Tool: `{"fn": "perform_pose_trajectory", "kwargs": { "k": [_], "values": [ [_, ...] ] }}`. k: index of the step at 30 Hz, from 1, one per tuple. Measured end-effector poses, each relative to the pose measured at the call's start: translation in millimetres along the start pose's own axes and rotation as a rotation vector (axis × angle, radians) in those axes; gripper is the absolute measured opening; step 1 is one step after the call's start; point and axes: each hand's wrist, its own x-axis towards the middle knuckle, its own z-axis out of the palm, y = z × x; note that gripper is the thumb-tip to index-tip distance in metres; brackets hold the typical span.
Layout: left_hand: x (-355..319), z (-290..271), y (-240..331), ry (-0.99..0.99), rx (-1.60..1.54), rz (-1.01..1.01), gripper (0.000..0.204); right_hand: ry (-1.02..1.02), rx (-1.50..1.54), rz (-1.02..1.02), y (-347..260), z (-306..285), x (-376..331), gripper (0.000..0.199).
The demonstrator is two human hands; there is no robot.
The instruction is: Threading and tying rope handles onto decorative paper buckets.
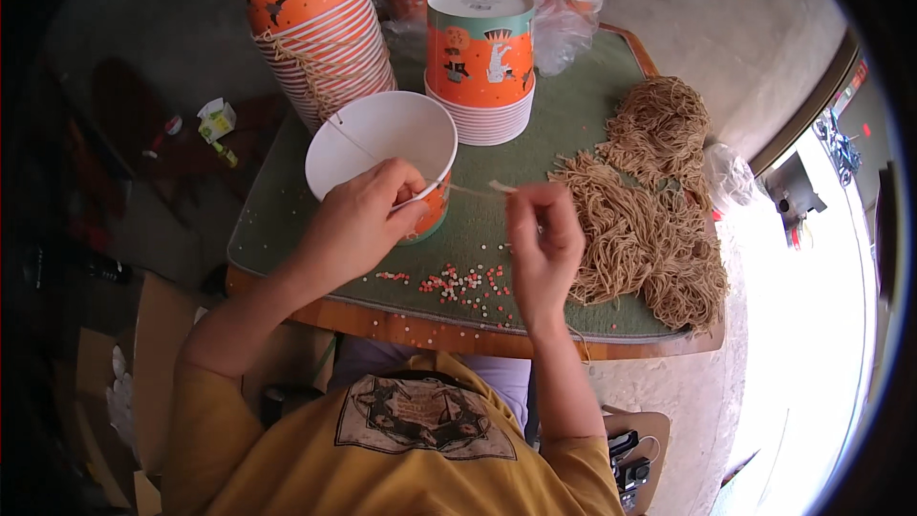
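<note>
My left hand (pixel 358 225) grips the rim of an open orange paper cup (pixel 382 139) with a white inside, standing on the green table mat (pixel 573 105). A thin tan string runs across the cup's mouth. My right hand (pixel 543 244) is pinched on the end of a tan string (pixel 478 191) that stretches from the cup toward my fingers. A big heap of tan string bundles (pixel 650 201) lies just right of that hand. Small red and white beads (pixel 468 287) are scattered on the mat below both hands.
Stacks of upturned orange paper cups (pixel 482 57) stand behind the open cup, a tied stack (pixel 315 29) at the back left, and more in clear plastic (pixel 554 0). The table's wooden edge (pixel 430 334) runs near my body. Cardboard boxes (pixel 158 344) sit on the floor at left.
</note>
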Motion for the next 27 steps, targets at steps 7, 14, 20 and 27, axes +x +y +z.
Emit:
{"fn": "perform_pose_trajectory", "kwargs": {
  "k": [7, 14, 20, 27],
  "values": [
    [5, -17, -21, -0.199, -0.393, -0.203, 0.018, -0.01, -0.088, -0.011, -3, 6, -1, 0.004],
    [13, -29, -23, -0.3, -0.467, -0.291, 0.019, -0.242, -0.207, -0.126, 9, 40, -28, 0.017],
    [15, -32, -20, -0.346, -0.539, -0.365, 0.018, -0.271, -0.189, -0.238, 12, 52, -32, 0.02],
    [14, -27, -25, -0.359, -0.609, -0.368, 0.019, -0.177, -0.145, 0.05, 5, 52, -28, 0.01]
  ]
}}
